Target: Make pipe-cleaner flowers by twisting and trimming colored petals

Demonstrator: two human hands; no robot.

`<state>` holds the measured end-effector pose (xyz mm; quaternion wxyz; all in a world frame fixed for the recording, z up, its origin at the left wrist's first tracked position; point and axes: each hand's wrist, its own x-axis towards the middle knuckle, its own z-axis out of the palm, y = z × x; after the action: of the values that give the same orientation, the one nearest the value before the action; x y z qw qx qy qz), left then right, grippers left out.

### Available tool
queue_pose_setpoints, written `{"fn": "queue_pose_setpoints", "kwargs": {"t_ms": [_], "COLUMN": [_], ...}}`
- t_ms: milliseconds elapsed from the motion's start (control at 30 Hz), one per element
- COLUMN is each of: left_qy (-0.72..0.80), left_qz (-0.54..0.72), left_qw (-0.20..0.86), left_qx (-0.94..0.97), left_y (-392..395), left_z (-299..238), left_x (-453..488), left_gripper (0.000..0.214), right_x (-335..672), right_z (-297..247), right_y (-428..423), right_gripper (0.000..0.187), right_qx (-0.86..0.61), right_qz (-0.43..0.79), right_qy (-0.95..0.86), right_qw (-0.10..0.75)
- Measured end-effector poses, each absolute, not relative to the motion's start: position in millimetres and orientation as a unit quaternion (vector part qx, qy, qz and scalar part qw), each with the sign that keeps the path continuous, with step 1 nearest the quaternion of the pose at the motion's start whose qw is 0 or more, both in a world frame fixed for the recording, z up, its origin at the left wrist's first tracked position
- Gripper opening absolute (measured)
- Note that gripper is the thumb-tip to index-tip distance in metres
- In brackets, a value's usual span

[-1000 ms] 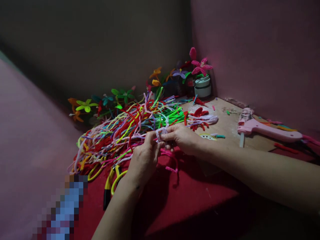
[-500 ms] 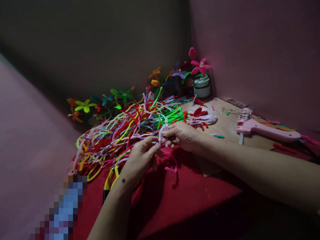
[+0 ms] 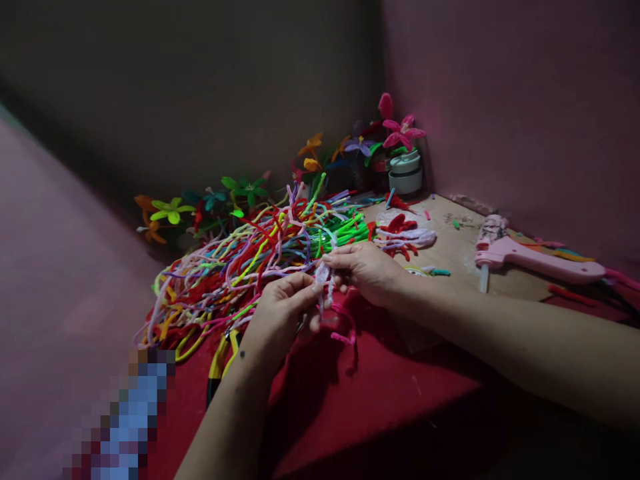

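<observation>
Between my two hands is a pale lilac pipe cleaner [image 3: 323,272], bent into a small petal-like loop with ends hanging down. My left hand [image 3: 287,303] pinches its lower left side between thumb and forefinger. From the right, my right hand [image 3: 363,267] grips the upper part with thumb and fingers. Just behind the hands lies a big heap of many-coloured pipe cleaners [image 3: 250,257]. Bright pink pipe cleaner pieces [image 3: 345,337] rest on the red cloth [image 3: 380,400] below my fingers.
Pliers with yellow and black handles [image 3: 216,363] lie left of my left wrist. A pink glue gun [image 3: 540,257] rests on a board [image 3: 450,233] at right. Red and lilac petals [image 3: 405,233] lie nearby. Pipe-cleaner flowers [image 3: 173,211] and a pale lidded jar [image 3: 405,175] stand behind.
The lilac loop has turned to face me more, and its hanging ends show lower down. Both hands have shifted their hold slightly; the fingers of my left hand sit a little lower.
</observation>
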<state>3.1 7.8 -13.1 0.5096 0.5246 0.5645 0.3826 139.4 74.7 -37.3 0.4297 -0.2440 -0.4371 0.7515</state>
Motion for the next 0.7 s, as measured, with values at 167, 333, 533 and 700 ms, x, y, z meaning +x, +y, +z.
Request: {"fn": "queue_pose_setpoints", "kwargs": {"t_ms": [167,333,533,700], "left_qy": [0.515,0.511,0.522,0.501], "left_qz": [0.370,0.345,0.340,0.383], "left_qw": [0.606,0.611,0.608,0.614], "left_qx": [0.480,0.497,0.491,0.474], "left_y": [11,12,8,9], "left_z": [-13,-13,-10,-13], "left_x": [-4,-9,-5,-1], "left_gripper": [0.017,0.018,0.018,0.022], "right_x": [139,140,140,140], "right_z": [-35,-34,-37,-37], "right_y": [71,70,71,72], "right_gripper": [0.016,0.017,0.019,0.021], "right_qx": [-0.256,-0.265,-0.275,-0.265], "right_qz": [0.739,0.737,0.709,0.681], "right_qy": [-0.434,-0.437,-0.471,-0.506], "right_qw": [0.447,0.442,0.447,0.459]}}
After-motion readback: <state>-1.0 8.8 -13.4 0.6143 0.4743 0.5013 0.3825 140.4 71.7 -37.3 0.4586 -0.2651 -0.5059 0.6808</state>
